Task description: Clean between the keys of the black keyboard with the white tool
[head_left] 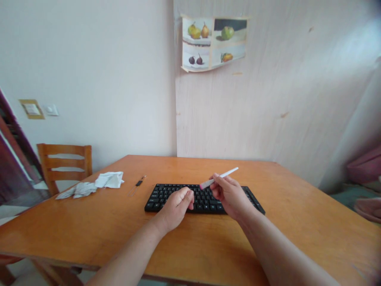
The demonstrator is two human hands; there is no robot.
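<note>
A black keyboard [205, 205] lies flat on the wooden table in front of me. Over its right half, my right hand [228, 194] pinches a slim white marker pen [228, 172] with a pink end. The pen tilts, its pink end low and pointing left, its white end up to the right. My left hand [177, 204] is closed in a fist above the left-middle keys, thumb on top. Whatever that fist holds, if anything, is hidden by the fingers. The two hands are a short gap apart.
White cloth gloves [85, 189] and a folded white cloth [109, 180] lie on the table [208, 246] at left. A small black object with a thin loop [139, 183] is left of the keyboard. A wooden chair [66, 163] stands beyond. Part of a person's hand [369, 208] shows at far right.
</note>
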